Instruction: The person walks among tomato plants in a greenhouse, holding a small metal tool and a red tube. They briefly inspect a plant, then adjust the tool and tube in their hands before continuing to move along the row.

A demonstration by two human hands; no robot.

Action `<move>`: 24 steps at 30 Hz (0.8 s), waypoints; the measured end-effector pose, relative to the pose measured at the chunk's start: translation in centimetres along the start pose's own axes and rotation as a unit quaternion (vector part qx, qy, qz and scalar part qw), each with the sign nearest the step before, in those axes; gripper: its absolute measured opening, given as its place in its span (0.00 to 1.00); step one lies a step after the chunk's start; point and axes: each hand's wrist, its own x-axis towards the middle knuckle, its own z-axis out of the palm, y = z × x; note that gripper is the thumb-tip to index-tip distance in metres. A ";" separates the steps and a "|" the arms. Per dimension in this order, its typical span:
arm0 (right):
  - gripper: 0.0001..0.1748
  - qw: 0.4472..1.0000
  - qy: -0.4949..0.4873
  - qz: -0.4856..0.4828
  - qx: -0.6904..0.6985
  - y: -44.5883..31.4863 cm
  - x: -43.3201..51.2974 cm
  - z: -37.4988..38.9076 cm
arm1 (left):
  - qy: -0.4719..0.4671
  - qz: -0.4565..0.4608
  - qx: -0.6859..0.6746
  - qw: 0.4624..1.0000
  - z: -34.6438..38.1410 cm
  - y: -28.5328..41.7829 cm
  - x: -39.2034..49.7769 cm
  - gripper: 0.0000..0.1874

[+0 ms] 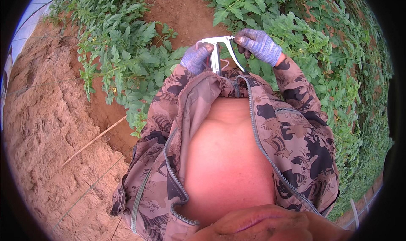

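Note:
A small white hand sprayer [219, 39] with a silvery cylinder and a curved trigger lever is held out in front of my chest. A thin pinkish tube [225, 64] loops beside the cylinder. My left hand [196, 58], in a bluish-purple knit glove with soiled fingertips, grips the sprayer's left end, thumb against the body. At the opposite end, the bent fingers of my right hand [259, 47], gloved alike, pinch the short dark tip. The lever's lower end reaches down to my jacket, and no finger is seen on it.
Leafy tomato plants [127, 50] grow on the left, with a denser row [317, 44] on the right. Bare soil [180, 12] runs between them. A thin cane [95, 140] and a taut green string [88, 188] cross the rough earth bank [47, 114].

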 end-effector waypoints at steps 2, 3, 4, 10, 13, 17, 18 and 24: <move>0.21 0.999 0.011 -0.025 0.020 0.1 -0.1 0.3 | -0.001 -0.003 -0.006 1.000 0.2 0.1 -0.1 0.26; 0.21 0.997 0.028 -0.053 0.040 0.2 -0.1 0.7 | 0.003 -0.005 -0.011 1.000 0.2 0.1 -0.1 0.26; 0.21 0.995 0.040 -0.080 0.054 0.3 -0.1 0.9 | 0.006 -0.006 -0.016 1.000 0.2 0.0 -0.1 0.26; 0.21 1.000 0.025 -0.005 0.012 0.3 -0.2 0.6 | 0.000 -0.007 0.002 1.000 -0.7 -0.5 0.2 0.26; 0.22 1.000 0.000 -0.010 0.021 0.4 0.0 0.3 | -0.020 -0.007 0.000 1.000 -1.3 -0.8 0.3 0.27; 0.22 0.995 0.031 -0.060 0.080 0.8 0.1 1.1 | -0.012 -0.010 0.023 1.000 -1.7 -0.8 0.3 0.26; 0.21 0.993 0.034 -0.067 0.087 0.8 0.0 1.3 | -0.006 -0.006 0.020 1.000 -1.7 -0.8 0.2 0.26; 0.19 0.997 0.015 -0.033 0.061 0.5 -0.1 0.9 | -0.001 0.002 0.003 1.000 -0.3 -0.5 -0.3 0.25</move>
